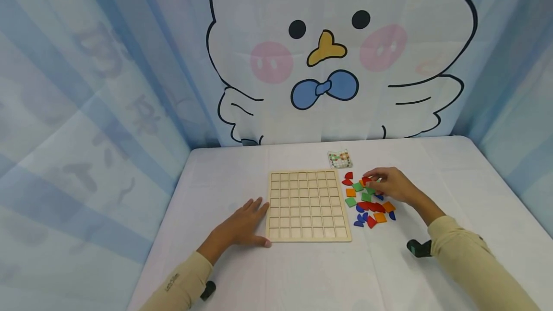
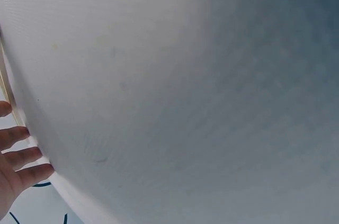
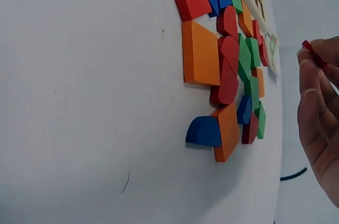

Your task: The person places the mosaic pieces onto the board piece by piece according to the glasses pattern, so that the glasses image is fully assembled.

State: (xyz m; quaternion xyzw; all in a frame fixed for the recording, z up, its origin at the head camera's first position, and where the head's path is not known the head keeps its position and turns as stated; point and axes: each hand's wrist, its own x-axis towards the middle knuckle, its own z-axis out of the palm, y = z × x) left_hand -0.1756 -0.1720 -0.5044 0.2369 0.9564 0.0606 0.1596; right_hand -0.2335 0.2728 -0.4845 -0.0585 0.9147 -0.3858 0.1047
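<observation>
A pale wooden grid board (image 1: pixel 309 205) lies flat on the white table. My left hand (image 1: pixel 244 222) rests at its left edge, fingers extended and thumb near the lower left corner. In the left wrist view, the fingers (image 2: pixel 22 156) of that hand are spread beside the board's edge. My right hand (image 1: pixel 393 185) is over the heap of coloured pieces right of the board. It pinches a small red piece (image 3: pixel 312 52) between thumb and fingers, held above the heap. Orange squares (image 3: pixel 201 54), green squares (image 1: pixel 350 202), red quarter-rounds (image 1: pixel 371 222) and blue pieces (image 3: pixel 204 131) lie below it.
A small patterned card (image 1: pixel 340 159) lies behind the board's far right corner. Dark wrist devices (image 1: pixel 419 248) protrude under both sleeves. Behind the white table (image 1: pixel 224 172) hangs a curtain (image 1: pixel 276 114) with a cartoon figure, and more curtain closes both sides.
</observation>
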